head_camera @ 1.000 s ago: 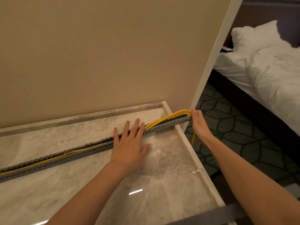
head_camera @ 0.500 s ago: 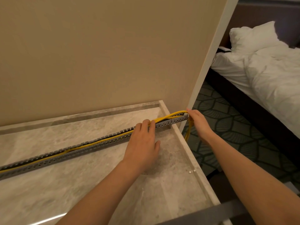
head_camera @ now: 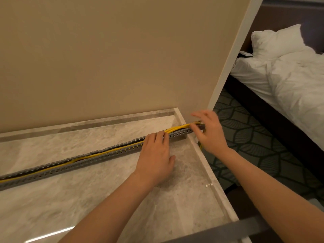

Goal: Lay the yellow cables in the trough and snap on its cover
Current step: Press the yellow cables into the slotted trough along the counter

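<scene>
A grey slotted trough (head_camera: 73, 163) runs diagonally across the marble tabletop (head_camera: 105, 199), from the left edge to the right corner. Yellow cables (head_camera: 112, 151) lie inside it and rise out near its right end (head_camera: 178, 128). My left hand (head_camera: 155, 155) rests on the tabletop, its bent fingertips pressing down on the trough and cables. At the trough's right end my right hand (head_camera: 211, 133) pinches the cables between thumb and fingers. A short yellow stretch hangs below the table's edge.
A beige wall panel (head_camera: 114, 58) stands right behind the table, with a white post (head_camera: 233, 55) at its right edge. A grey bar (head_camera: 228, 231) crosses the bottom edge. Patterned carpet (head_camera: 263, 146) and a bed with white linen (head_camera: 289, 76) lie to the right.
My left hand slid right along the trough and its fingers bent down onto it. My right hand came up from beside the table's edge to the trough's end.
</scene>
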Tool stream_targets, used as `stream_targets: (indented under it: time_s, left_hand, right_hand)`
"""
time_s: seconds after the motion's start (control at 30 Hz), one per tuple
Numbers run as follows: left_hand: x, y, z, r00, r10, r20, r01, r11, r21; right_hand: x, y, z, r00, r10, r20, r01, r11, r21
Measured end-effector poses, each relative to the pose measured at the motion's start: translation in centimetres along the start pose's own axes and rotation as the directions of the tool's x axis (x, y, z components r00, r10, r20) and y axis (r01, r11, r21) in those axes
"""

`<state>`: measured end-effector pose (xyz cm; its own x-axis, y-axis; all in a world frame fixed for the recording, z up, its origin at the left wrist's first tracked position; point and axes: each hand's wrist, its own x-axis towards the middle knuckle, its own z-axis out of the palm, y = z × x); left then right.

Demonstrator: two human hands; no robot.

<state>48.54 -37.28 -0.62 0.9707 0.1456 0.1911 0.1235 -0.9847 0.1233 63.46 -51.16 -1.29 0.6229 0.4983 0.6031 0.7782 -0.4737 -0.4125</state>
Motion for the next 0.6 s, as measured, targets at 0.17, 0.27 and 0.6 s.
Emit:
stream_targets:
  time_s: [0.17, 0.27, 0.6]
  left_hand:
    - [0.0, 0.2, 0.1, 1.0, 0.012, -0.005, -0.011, 1.0, 0.018]
    - [0.1, 0.2, 0.1, 1.0, -0.008, 0.002, 0.008, 1.0, 0.005]
    - [0.7, 0.3, 0.3, 0.998, -0.066, 0.017, 0.066, 0.997, -0.027]
  right_hand:
    - [-1.0, -2.3, 0.2, 0.887, -0.275, 0.372, 0.341, 0.932, -0.124]
    - [-0.9, -2.9, 0.2, 0.87, -0.211, 0.446, 0.303, 0.942, -0.144]
    - [-1.9, -3.8, 1.3, 0.897, -0.121, 0.426, 0.226, 0.952, -0.206]
